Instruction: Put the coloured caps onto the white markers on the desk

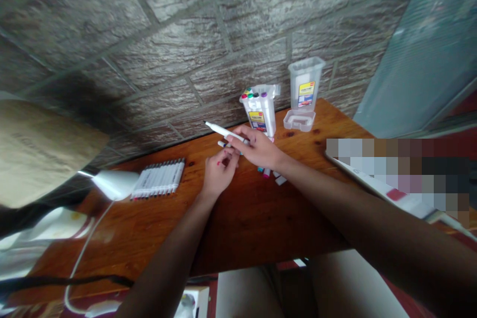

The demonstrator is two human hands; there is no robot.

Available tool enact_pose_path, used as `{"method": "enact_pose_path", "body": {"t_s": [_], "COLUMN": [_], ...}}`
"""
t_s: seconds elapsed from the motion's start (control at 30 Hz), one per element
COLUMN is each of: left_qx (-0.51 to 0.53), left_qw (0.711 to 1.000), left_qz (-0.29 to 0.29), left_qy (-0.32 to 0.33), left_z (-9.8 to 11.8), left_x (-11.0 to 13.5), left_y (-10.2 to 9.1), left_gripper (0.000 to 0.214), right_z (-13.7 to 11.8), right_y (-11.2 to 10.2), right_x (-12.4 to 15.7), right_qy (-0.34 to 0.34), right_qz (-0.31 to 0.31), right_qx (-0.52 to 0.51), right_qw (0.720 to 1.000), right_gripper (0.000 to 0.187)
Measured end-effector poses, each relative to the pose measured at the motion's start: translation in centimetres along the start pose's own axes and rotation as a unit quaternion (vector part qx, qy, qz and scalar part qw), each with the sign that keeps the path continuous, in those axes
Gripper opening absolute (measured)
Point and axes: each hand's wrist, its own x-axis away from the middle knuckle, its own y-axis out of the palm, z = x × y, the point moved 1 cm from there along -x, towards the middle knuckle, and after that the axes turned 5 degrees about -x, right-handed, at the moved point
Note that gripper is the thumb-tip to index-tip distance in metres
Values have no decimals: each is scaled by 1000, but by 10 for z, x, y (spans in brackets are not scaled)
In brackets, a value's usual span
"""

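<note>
Between the thumb and fingers of my right hand [257, 146] is a white marker [221, 129], its dark tip pointing up and left. Close under it, my left hand [219, 171] has its fingers curled together, with a small red mark on the skin. A second white marker with a dark blue end [223, 144] shows just beyond my left fingers; whether they grip it is hidden. Several loose markers [267, 173] lie partly under my right wrist. Behind my hands stands a clear plastic box [266, 114] holding upright markers with coloured ends.
Further right stands another clear box [305, 84], its lid [299, 120] open in front. A row of markers [158, 179] lies left on the wooden table [261, 228]. A white lamp-like object [115, 185], its cable and a paper bag [40, 151] crowd the left. A stone wall rises behind.
</note>
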Motion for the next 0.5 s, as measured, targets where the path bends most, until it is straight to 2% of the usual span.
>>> {"method": "enact_pose_path", "body": {"t_s": [0.27,0.5], "left_qx": [-5,-5], "left_qw": [1000,999], "left_qz": [-21,-35], "left_qy": [3,2], "left_z": [5,3], "left_x": [-2,-2], "left_y": [0,1], "left_gripper": [32,32], "right_z": [1,-8], "right_y": [0,-2], "right_x": [-1,2], "right_qy": [-33,-35], "right_qz": [34,0], "right_qx": [-17,5], "right_qw": [999,999], "right_gripper": [24,33]}}
